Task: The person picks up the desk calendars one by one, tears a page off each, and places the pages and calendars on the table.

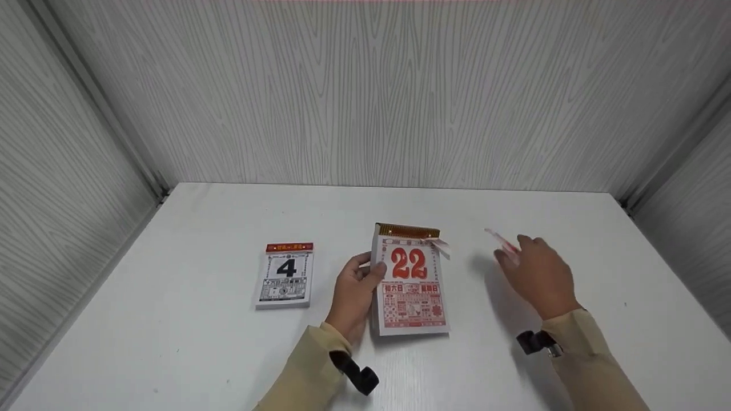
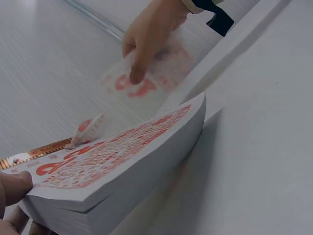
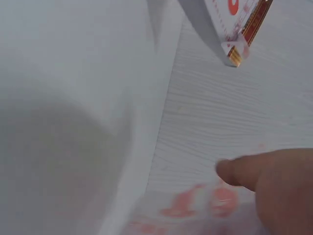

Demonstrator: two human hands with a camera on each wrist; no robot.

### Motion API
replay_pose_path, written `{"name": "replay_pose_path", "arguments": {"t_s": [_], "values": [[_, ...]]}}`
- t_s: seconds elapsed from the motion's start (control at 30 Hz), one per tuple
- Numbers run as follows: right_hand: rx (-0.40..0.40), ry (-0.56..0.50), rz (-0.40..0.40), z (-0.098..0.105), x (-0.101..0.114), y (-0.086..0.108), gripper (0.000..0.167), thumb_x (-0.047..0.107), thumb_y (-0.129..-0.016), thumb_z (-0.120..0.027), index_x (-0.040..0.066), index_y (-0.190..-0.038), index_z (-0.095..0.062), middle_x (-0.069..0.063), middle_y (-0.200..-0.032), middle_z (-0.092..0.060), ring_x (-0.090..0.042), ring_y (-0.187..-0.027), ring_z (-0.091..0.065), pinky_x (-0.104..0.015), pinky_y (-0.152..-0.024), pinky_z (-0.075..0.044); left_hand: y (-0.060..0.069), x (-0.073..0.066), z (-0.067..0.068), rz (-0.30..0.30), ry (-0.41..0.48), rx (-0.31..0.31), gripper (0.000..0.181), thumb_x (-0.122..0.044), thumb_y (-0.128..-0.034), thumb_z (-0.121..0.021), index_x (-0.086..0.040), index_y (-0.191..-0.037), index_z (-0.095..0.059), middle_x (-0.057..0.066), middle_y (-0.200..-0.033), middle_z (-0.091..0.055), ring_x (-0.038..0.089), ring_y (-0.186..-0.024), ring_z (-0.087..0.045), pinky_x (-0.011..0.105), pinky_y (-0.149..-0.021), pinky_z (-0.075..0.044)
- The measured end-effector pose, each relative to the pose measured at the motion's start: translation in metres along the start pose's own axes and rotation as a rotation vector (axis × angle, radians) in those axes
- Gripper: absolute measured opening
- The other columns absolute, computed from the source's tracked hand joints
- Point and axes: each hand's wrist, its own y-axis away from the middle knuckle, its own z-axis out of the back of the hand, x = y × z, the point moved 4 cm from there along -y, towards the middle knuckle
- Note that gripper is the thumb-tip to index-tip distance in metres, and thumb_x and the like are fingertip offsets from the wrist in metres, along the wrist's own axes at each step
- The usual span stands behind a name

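Fingers, left hand [image 1: 349, 294]: curled round the left edge of the "22" calendar [image 1: 412, 294], thumb on top
Fingers, right hand [image 1: 539, 279]: pinching one thin, translucent, red-printed sheet [image 2: 147, 90]
"22" calendar: one thick rectangular paper block, between the hands
Gold strip [image 1: 405, 230]: one, ragged paper scrap [image 1: 441, 247] at its right end
"4" calendar [image 1: 284, 277]: one, smaller, red-topped, on the smooth white table [image 1: 171, 342]
Calendars: two

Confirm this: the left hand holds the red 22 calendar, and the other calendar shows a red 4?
No: in the head view, the other calendar shows a black 4, not red. The left hand does hold the red 22 calendar.
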Motion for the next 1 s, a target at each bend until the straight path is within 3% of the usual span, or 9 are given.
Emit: {"name": "replay_pose_path", "arguments": {"t_s": [0.13, 0.23, 0.27, 0.37, 0.43, 0.5, 0.6, 0.8, 1.0], "values": [[0.397, -0.120, -0.087, -0.014, 0.008, 0.008, 0.094, 0.059, -0.098, -0.062, -0.016, -0.147, -0.034, -0.034, -0.129, -0.061, -0.038, -0.100, -0.067, -0.055, -0.087, -0.053, -0.002, 0.003, 0.003, 0.054, -0.036, 0.001, 0.049, -0.026, -0.1039, -0.066, -0.008, -0.147, -0.050, 0.014, -0.125, -0.064, 0.023, -0.106, -0.067, 0.034, -0.089, -0.055], [0.503, -0.244, -0.064, -0.013, 0.012, 0.010, 0.081, 0.052, -0.101, -0.060, -0.008, -0.151, -0.036, -0.026, -0.131, -0.062, -0.031, -0.104, -0.066, -0.052, -0.091, -0.053, -0.004, 0.004, 0.007, 0.101, -0.086, 0.003, 0.052, -0.028, -0.1046, -0.064, -0.008, -0.150, -0.048, 0.013, -0.127, -0.065, 0.023, -0.108, -0.068, 0.035, -0.092, -0.054], [0.511, -0.264, -0.030, -0.011, 0.012, 0.010, 0.071, 0.044, -0.103, -0.060, -0.006, -0.149, -0.039, -0.025, -0.133, -0.061, -0.032, -0.107, -0.066, -0.053, -0.093, -0.053, -0.006, 0.004, 0.008, 0.117, -0.104, 0.004, 0.052, -0.028, -0.1049, -0.064, -0.008, -0.151, -0.047, 0.013, -0.129, -0.065, 0.023, -0.109, -0.068, 0.036, -0.093, -0.054], [0.480, -0.193, 0.137, -0.008, 0.008, 0.011, 0.040, 0.015, -0.104, -0.060, -0.003, -0.140, -0.056, -0.023, -0.132, -0.062, -0.038, -0.119, -0.061, -0.058, -0.099, -0.051, -0.008, 0.002, 0.011, 0.136, -0.170, 0.013, 0.057, -0.027, -0.1049, -0.063, -0.006, -0.154, -0.043, 0.014, -0.133, -0.064, 0.024, -0.112, -0.068, 0.038, -0.097, -0.053], [0.481, -0.117, 0.231, -0.012, 0.003, 0.013, 0.034, 0.005, -0.100, -0.064, -0.002, -0.134, -0.062, -0.023, -0.135, -0.061, -0.042, -0.124, -0.059, -0.059, -0.101, -0.050, -0.009, 0.000, 0.012, 0.132, -0.234, 0.016, 0.061, -0.025, -0.1035, -0.064, -0.006, -0.156, -0.039, 0.016, -0.135, -0.063, 0.024, -0.114, -0.068, 0.039, -0.099, -0.053], [0.501, -0.047, 0.273, -0.019, -0.003, 0.016, 0.034, 0.006, -0.098, -0.068, 0.000, -0.131, -0.065, -0.024, -0.139, -0.058, -0.043, -0.127, -0.056, -0.059, -0.102, -0.049, -0.010, -0.001, 0.012, 0.120, -0.307, 0.022, 0.064, -0.023, -0.1021, -0.065, -0.008, -0.157, -0.036, 0.016, -0.136, -0.062, 0.024, -0.115, -0.067, 0.041, -0.100, -0.053], [0.496, 0.011, 0.284, -0.029, -0.008, 0.020, 0.033, 0.011, -0.094, -0.074, 0.002, -0.125, -0.067, -0.024, -0.138, -0.058, -0.042, -0.124, -0.058, -0.057, -0.099, -0.051, -0.012, -0.002, 0.014, 0.093, -0.418, 0.037, 0.066, -0.021, -0.1011, -0.066, -0.011, -0.158, -0.034, 0.016, -0.134, -0.062, 0.024, -0.114, -0.066, 0.041, -0.098, -0.053], [0.364, 0.118, 0.304, -0.034, -0.005, 0.027, 0.041, 0.024, -0.090, -0.079, 0.000, -0.122, -0.069, -0.023, -0.123, -0.065, -0.043, -0.109, -0.063, -0.060, -0.093, -0.051, -0.015, -0.005, 0.014, 0.016, -0.598, 0.047, 0.059, -0.017, -0.1007, -0.066, -0.008, -0.155, -0.043, 0.014, -0.131, -0.062, 0.026, -0.117, -0.063, 0.044, -0.100, -0.052], [0.367, 0.069, 0.239, -0.036, -0.005, 0.029, 0.043, 0.027, -0.090, -0.079, 0.000, -0.121, -0.068, -0.021, -0.121, -0.063, -0.040, -0.109, -0.060, -0.058, -0.094, -0.051, -0.015, -0.007, 0.010, -0.023, -0.782, 0.023, 0.059, -0.018, -0.0978, -0.070, -0.003, -0.151, -0.049, 0.013, -0.132, -0.061, 0.027, -0.122, -0.058, 0.046, -0.108, -0.046]]}}
